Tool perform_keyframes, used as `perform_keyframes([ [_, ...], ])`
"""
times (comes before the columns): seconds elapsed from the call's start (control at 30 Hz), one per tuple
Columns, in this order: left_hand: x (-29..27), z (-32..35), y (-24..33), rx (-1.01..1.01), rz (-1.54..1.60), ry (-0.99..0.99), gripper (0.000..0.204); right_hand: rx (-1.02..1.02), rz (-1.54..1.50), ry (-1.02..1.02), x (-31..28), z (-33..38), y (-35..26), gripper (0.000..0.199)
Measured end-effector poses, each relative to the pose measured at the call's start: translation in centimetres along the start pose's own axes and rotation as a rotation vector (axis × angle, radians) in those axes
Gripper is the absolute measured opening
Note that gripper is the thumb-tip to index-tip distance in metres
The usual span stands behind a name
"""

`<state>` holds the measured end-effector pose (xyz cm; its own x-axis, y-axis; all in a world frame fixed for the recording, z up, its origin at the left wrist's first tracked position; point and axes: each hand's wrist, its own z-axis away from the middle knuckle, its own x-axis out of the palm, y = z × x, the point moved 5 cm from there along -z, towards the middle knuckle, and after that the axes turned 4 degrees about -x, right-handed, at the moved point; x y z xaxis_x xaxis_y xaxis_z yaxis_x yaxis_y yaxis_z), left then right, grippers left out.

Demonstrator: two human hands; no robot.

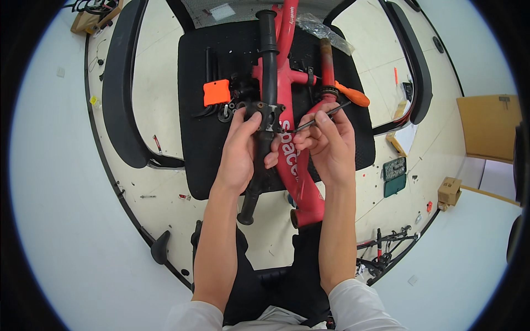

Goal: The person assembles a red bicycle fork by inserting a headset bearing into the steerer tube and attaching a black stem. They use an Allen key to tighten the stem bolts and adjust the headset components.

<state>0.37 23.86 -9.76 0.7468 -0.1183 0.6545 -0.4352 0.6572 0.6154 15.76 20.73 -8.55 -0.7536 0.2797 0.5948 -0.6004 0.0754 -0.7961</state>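
A black handlebar (269,71) with ribbed rubber grips runs lengthwise over the chair, a stem clamp (269,117) with bolts at its middle. My left hand (243,135) is wrapped round the bar at this clamp, thumb on top. Between the thumb and fingers of my right hand (331,135) is a thin dark hex key (323,116), its tip by the clamp's right side; I cannot tell whether it sits in a bolt. Beneath lies a red bicycle frame (287,146) with white lettering. A red fork (327,71) with a rusty tube end lies to its right.
A black office chair seat (353,143) bears these parts, with armrests (126,83) on both sides. Next to the handlebar is an orange hex key holder (216,93). An orange-handled tool (353,95) and a clear plastic bag (326,30) lie right. A green tool case (395,176) sits on the floor.
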Motion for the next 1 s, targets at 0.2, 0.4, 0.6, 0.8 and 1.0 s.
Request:
perform_keyframes([
  [0.2, -0.3, -0.1, -0.1, 0.029, -0.006, -0.056, 0.028, 0.013, 0.008, -0.025, 1.3, 0.2, 0.0, 0.012],
  [0.4, 0.0, 0.2, 0.0, 0.043, 0.022, -0.019, 0.026, -0.043, 0.183, -0.009, 3.3, 0.4, -0.6, 0.01],
  [0.6, -0.4, 0.2, 0.1, 0.047, -0.021, -0.046, 0.028, -0.01, 0.242, -0.045, 3.2, 0.4, 0.2, 0.011],
  [0.8, -0.7, 0.2, 0.2, 0.065, 0.003, -0.011, 0.026, 0.005, 0.214, -0.086, 3.7, 0.6, 0.6, 0.012],
  [1.0, -0.6, 0.2, -0.1, 0.019, -0.016, -0.029, 0.027, 0.012, 0.239, -0.045, 3.3, 0.5, 0.6, 0.013],
])
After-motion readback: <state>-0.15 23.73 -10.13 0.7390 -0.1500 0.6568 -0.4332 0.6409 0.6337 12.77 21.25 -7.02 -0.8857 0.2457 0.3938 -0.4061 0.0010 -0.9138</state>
